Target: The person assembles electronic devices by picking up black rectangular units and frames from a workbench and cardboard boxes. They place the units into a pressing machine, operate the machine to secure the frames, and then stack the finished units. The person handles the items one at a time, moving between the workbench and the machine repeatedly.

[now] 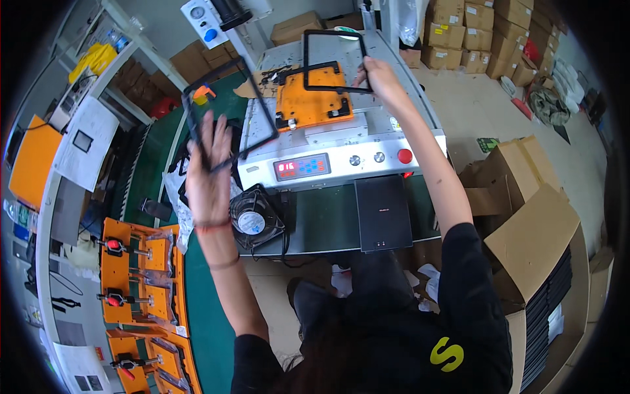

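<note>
My left hand (211, 161) is raised at the left front of the machine, blurred by motion. A thin black rectangular frame (260, 98) hangs tilted in it, its lower left edge against my thumb and palm while the fingers stretch out. Over the machine, my right hand (379, 80) pinches the right side of a second black rectangular frame (306, 60). That frame is held above an orange fixture plate (308, 108) with black corner pieces. The plate sits on the white press machine (262, 164), whose front panel carries a lit red display, two knobs and a red button.
A black fan (252, 222) and a flat black box (383, 213) lie before the machine. Orange clamp fixtures (141, 276) line the left bench. An open carton (535, 243) with stacked black panels stands at my right. Shelving (49, 190) rises at the left; cartons (453, 33) are piled behind.
</note>
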Demonstrator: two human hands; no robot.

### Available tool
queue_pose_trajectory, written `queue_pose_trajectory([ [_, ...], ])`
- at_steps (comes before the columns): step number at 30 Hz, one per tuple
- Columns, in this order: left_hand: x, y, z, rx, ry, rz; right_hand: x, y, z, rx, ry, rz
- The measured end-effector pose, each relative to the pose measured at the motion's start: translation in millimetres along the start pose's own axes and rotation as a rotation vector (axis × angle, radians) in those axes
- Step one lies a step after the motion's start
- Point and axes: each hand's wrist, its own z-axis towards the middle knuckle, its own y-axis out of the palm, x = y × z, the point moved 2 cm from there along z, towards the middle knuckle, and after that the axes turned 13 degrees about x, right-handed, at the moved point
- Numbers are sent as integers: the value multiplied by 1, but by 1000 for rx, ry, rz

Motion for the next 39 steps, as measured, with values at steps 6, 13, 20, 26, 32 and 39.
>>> queue_pose_trajectory([
  [6,50,-53,-119,245,167,-161,-22,38,-13,80,-414,-964],
  [13,53,-112,-195,455,258,30,-21,59,-70,-201,-935,-784],
  [20,57,-109,-202,462,259,9,-24,49,-76,-111,-947,-757],
  [26,47,-104,-201,465,237,130,-33,10,-69,-280,-836,-551],
  [32,42,-100,-196,460,217,130,-22,3,-68,-347,-835,-538],
  [39,44,-106,-202,493,224,104,-37,16,-60,-404,-694,-758],
])
